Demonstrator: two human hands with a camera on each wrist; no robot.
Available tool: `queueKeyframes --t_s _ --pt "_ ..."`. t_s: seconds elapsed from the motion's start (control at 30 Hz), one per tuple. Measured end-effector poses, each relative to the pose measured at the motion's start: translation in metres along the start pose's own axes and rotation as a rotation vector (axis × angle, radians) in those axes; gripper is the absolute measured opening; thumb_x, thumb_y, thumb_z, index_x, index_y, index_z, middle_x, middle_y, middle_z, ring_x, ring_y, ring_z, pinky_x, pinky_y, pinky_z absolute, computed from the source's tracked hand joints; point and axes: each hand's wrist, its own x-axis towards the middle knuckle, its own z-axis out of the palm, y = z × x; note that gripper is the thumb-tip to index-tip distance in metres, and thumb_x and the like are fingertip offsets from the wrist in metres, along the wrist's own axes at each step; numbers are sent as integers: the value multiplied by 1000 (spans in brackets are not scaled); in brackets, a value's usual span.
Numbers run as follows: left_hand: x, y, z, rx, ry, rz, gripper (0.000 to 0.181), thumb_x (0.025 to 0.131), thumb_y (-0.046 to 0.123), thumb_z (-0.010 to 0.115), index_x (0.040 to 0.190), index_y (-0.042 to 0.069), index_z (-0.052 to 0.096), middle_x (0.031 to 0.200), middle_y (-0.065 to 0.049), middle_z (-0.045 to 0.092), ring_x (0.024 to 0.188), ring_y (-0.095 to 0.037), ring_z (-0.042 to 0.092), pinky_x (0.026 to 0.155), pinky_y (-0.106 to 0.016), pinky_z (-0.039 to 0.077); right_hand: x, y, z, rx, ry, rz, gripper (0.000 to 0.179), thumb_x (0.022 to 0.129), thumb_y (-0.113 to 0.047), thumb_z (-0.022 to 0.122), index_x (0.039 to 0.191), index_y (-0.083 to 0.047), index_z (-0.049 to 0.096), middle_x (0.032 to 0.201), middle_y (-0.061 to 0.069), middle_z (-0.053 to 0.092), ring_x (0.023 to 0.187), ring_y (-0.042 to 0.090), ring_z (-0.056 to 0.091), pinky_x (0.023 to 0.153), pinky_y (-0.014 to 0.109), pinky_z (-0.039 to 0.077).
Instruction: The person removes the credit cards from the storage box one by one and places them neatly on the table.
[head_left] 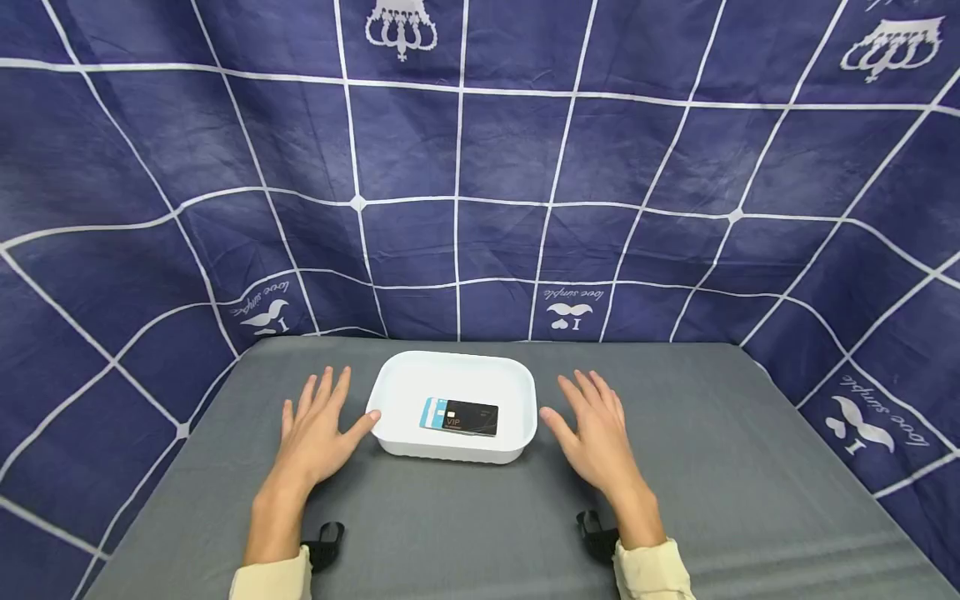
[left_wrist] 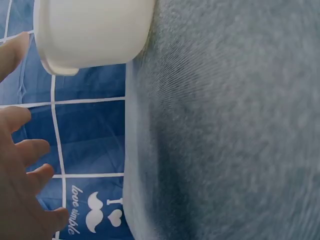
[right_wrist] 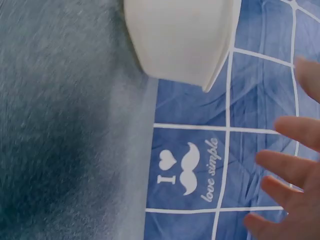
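Observation:
A white plastic tray (head_left: 397, 392) with rounded corners stands at the middle of the grey table. On its floor lie a black card (head_left: 472, 418) marked VIP and a light blue and white card (head_left: 431, 413) partly hidden under it. My left hand (head_left: 311, 442) is to the left of the tray, fingers spread, thumb tip right at the rim. To the right, my right hand (head_left: 596, 437) has its fingers extended and its thumb close to the tray's edge. Neither hand holds anything. Both wrist views show the tray's outer wall (left_wrist: 95, 30) beyond the spread fingers.
The grey cloth-covered table (head_left: 465, 533) extends around the tray. A dark blue curtain (head_left: 495, 150) with white grid lines hangs behind it and along both sides. Black wrist straps (head_left: 324, 546) sit near the cream sleeves (head_left: 273, 577).

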Motion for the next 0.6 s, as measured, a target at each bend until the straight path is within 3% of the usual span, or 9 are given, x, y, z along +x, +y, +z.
queueKeyframes --t_s 0.1,0.2,0.47,0.6 --pt "1 0 4 -33 -5 12 92 94 62 53 157 5 19 160 -27 13 146 -45 4 107 -70 -1 1 -1 -1 77 161 -58 45 92 -26 71 127 1 63 132 23 57 133 40 40 107 60 25" --pt "2 -1 10 -80 -17 13 92 94 60 54 157 3 19 160 -27 13 146 -45 6 107 -70 1 3 -3 -1 113 243 -82 38 90 -20 72 122 1 67 124 20 63 124 38 50 100 57 35" --pt "4 -1 23 -309 -121 -16 92 97 55 54 158 2 9 162 -24 3 146 -45 4 110 -65 9 3 -13 6 148 238 -111 36 92 -21 71 121 -2 67 119 15 65 111 33 61 89 53 47" --pt "6 1 29 -344 -157 -23 94 97 53 55 158 1 7 162 -24 2 147 -42 3 112 -63 10 3 -17 10 157 227 -123 36 92 -22 71 121 -3 67 119 13 65 111 31 61 89 52 48"
